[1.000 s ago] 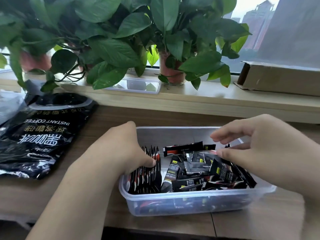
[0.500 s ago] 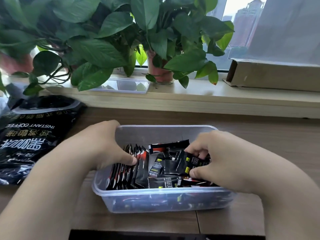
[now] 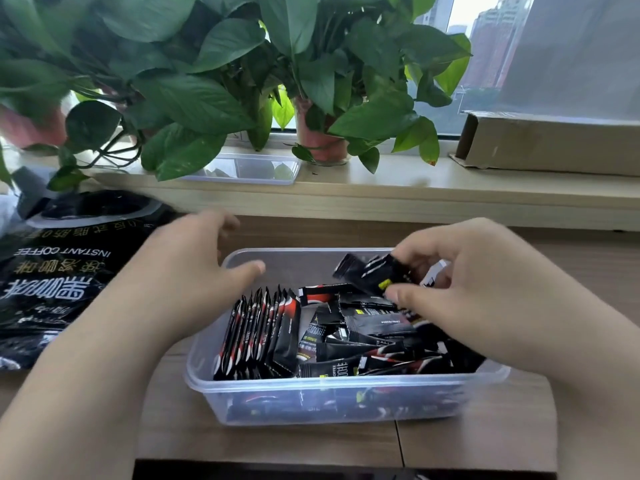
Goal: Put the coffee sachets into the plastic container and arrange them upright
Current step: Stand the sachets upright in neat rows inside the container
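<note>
Wooden desk, plastic container about half sorted.
At its left end the upright row stands on edge; the loose pile lies flat to the right. Over that pile the right hand pinches a sachet, long axis sideways, free end pointing left toward the row. By the far-left corner the left hand, fingers apart and holding nothing, is nearer the row.

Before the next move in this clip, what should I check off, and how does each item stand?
1. Grip: ok, right hand pinches one sachet above the loose sachets.
2. Orientation: not ok, that sachet is tilted.
3. Arranged part: ok, upright row stands at the container left end.
4. Row steadied: cannot tell, left hand is open beside it, contact unclear.
5. Gap beside row: not ok, loose sachets lie against it.
</note>
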Available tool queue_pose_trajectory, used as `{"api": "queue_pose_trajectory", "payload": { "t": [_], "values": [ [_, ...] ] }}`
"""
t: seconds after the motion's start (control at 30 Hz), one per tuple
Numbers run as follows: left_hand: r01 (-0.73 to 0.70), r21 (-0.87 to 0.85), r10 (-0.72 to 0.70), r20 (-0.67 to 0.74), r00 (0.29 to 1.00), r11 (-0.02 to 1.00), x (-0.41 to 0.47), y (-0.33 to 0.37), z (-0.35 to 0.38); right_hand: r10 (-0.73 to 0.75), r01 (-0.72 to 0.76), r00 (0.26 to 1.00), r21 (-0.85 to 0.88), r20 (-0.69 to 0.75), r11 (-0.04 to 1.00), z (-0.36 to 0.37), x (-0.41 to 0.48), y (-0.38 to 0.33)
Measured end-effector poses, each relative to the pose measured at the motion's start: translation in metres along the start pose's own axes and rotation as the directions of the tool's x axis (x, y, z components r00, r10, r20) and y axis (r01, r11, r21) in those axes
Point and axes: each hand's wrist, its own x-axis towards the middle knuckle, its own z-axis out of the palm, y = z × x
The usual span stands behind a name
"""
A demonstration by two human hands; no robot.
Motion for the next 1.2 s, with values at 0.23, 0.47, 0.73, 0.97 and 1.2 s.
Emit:
{"api": "queue_pose_trajectory", "payload": {
  "t": [0.23,0.47,0.73,0.97,1.2],
  "values": [
    [-0.459,-0.17,0.481,0.12,0.869,0.872,-0.012,0.019,-0.002,0.116,-0.035,0.941,0.252,-0.318,0.967,0.004,0.007,0.003],
    [-0.478,-0.008,0.439,0.412,0.799,0.878,-0.01,0.013,0.019,0.253,-0.096,0.924,0.467,-0.287,0.879,0.011,0.011,0.003],
    [-0.453,0.119,0.362,0.441,0.821,0.883,-0.009,0.011,0.023,0.309,-0.193,0.932,0.463,-0.19,0.865,0.024,0.015,0.011],
    [-0.29,-0.16,0.328,0.326,0.887,0.944,-0.015,0.021,0.012,0.336,-0.121,0.888,0.545,-0.315,0.83,0.017,0.014,0.009],
    [-0.208,-0.508,0.209,-0.056,0.976,0.836,-0.028,0.039,0.003,0.357,-0.096,0.919,0.781,-0.169,0.617,0.023,0.015,0.001]
  ]
}}
